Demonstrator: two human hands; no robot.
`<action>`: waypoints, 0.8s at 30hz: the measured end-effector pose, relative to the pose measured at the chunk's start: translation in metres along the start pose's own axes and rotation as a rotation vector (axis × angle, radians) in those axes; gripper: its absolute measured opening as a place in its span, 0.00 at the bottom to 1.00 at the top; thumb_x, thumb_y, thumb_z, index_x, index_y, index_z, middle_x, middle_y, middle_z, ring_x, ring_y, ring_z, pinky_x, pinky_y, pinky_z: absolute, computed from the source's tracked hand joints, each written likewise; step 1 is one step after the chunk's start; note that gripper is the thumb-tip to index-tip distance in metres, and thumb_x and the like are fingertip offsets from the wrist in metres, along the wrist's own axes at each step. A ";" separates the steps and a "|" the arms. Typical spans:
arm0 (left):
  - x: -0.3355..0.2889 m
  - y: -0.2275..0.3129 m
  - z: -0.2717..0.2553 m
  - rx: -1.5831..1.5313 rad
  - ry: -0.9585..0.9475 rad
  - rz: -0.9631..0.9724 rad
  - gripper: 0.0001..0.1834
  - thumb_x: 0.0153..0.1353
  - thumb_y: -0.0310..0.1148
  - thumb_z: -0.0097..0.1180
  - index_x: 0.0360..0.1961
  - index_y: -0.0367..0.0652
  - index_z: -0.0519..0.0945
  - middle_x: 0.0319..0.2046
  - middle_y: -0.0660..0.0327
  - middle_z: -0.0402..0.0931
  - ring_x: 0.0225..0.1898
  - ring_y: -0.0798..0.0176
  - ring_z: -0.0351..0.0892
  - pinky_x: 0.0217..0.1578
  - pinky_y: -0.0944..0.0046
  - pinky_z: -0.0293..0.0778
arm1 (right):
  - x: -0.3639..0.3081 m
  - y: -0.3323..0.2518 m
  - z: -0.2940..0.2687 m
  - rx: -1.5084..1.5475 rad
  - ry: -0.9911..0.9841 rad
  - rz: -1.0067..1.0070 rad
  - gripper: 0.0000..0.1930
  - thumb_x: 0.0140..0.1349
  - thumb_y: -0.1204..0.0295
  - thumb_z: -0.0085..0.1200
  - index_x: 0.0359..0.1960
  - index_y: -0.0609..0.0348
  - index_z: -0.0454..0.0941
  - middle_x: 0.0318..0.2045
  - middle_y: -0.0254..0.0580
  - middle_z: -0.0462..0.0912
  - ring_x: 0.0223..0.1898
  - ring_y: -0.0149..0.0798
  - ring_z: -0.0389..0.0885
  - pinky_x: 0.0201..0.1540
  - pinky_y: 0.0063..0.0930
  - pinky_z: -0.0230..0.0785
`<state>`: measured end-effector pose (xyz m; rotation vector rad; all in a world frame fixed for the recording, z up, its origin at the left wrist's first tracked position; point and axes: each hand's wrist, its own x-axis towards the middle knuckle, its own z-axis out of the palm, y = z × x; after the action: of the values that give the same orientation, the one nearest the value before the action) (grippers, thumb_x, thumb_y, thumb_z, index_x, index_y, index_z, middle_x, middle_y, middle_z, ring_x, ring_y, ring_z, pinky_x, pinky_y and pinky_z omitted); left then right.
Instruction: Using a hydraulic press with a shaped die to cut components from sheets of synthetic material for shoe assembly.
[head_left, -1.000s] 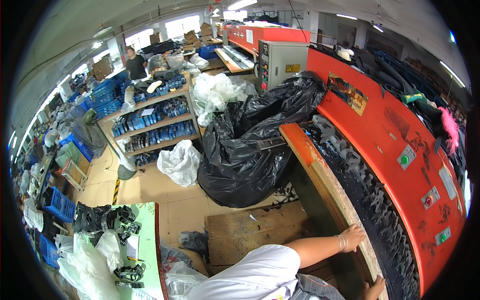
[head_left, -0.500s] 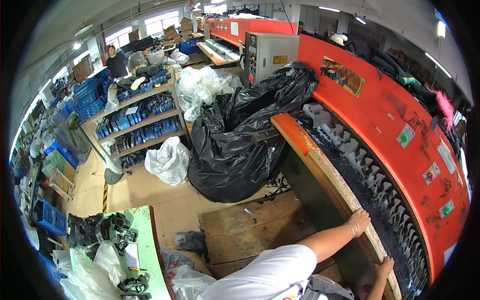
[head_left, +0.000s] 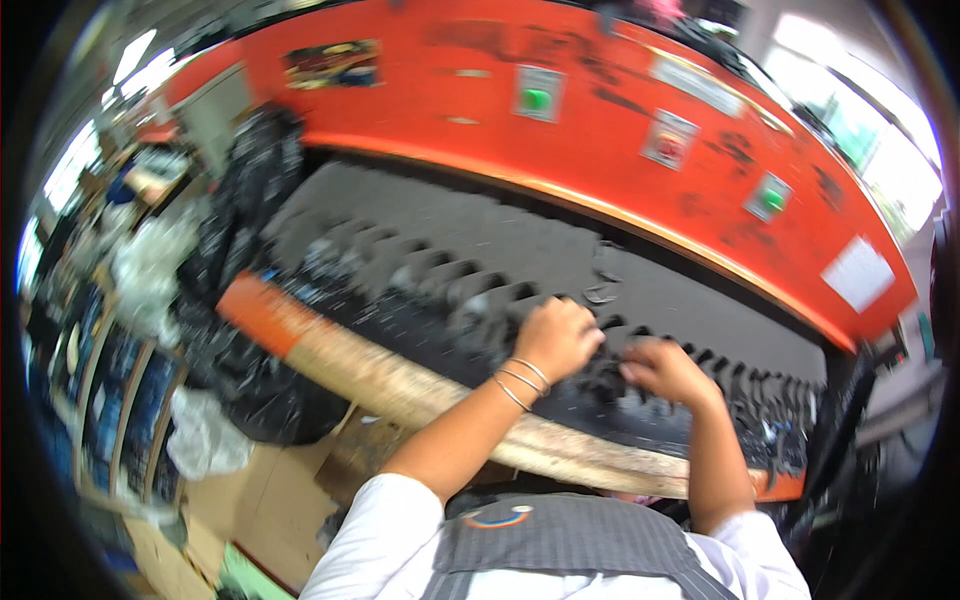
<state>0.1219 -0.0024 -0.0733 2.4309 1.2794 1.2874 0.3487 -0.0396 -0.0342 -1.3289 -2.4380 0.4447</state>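
Note:
A dark grey foam-like sheet (head_left: 450, 225) with a row of curved cut-outs along its near edge lies on the black bed (head_left: 420, 340) of a red press machine. My left hand (head_left: 560, 338), with bangles at the wrist, is closed at the sheet's cut edge. What its fingers hold, if anything, is hidden. Just right of it, my right hand (head_left: 668, 370) hovers at or over the same edge, its curled fingers smeared by motion. A narrow grey strip (head_left: 603, 275) sits on the sheet beyond my hands.
A worn wooden edge (head_left: 400, 385) borders the bed in front of me. Behind it rises the red machine panel (head_left: 420, 110) with green buttons (head_left: 537, 98) and a red one (head_left: 669, 140). Black plastic bags (head_left: 255, 360) and a white sack (head_left: 205, 435) stand at the left.
The view has swung right to face the machine. My hands have left the wooden edge and reached over the bed. A wide grey sheet now shows beyond the cut-out row.

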 end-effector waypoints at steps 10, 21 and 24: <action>0.036 -0.020 0.100 0.062 0.043 0.390 0.18 0.44 0.39 0.69 0.33 0.43 0.78 0.28 0.59 0.74 0.37 0.52 0.72 0.40 0.56 0.72 | 0.111 0.042 -0.041 -0.420 -0.319 0.535 0.38 0.48 0.53 0.64 0.62 0.49 0.69 0.40 0.46 0.84 0.41 0.43 0.83 0.43 0.37 0.75; 0.067 -0.015 0.098 -0.613 0.119 -0.070 0.23 0.44 0.32 0.72 0.34 0.39 0.70 0.34 0.52 0.75 0.37 0.53 0.78 0.39 0.59 0.74 | 0.131 0.087 -0.032 -0.260 -0.078 0.295 0.12 0.43 0.70 0.59 0.32 0.58 0.84 0.24 0.50 0.83 0.28 0.46 0.79 0.34 0.35 0.73; 0.055 -0.046 0.124 -0.042 -0.022 0.368 0.20 0.51 0.37 0.63 0.42 0.38 0.73 0.37 0.51 0.78 0.46 0.46 0.76 0.46 0.52 0.73 | 0.092 0.108 -0.049 0.213 0.131 0.193 0.08 0.43 0.75 0.58 0.27 0.61 0.84 0.23 0.41 0.82 0.29 0.34 0.79 0.36 0.28 0.71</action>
<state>0.1989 0.0997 -0.1377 2.7296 0.8123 1.3419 0.4033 0.1002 -0.0232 -1.4558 -2.1010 0.6264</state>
